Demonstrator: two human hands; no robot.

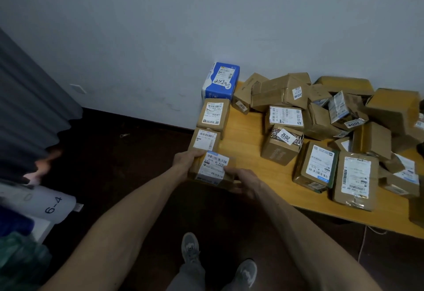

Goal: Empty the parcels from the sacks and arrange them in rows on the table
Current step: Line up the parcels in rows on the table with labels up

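A small brown parcel point(212, 168) with a white label sits at the near left corner of the wooden table point(247, 130). My left hand point(187, 159) grips its left end and my right hand point(244, 179) grips its right end. Beyond it a row runs along the table's left edge: a brown box point(205, 140), a second brown box point(214, 114), then a blue and white box point(221, 81) against the wall. A loose heap of brown parcels point(321, 107) covers the table's right half.
A white sack marked 6-4 point(46, 201) lies on the dark floor at the left, beside a grey corrugated shutter point(27, 98). My shoes point(190, 247) stand at the table's front edge. A thin cord point(364, 240) hangs under the table.
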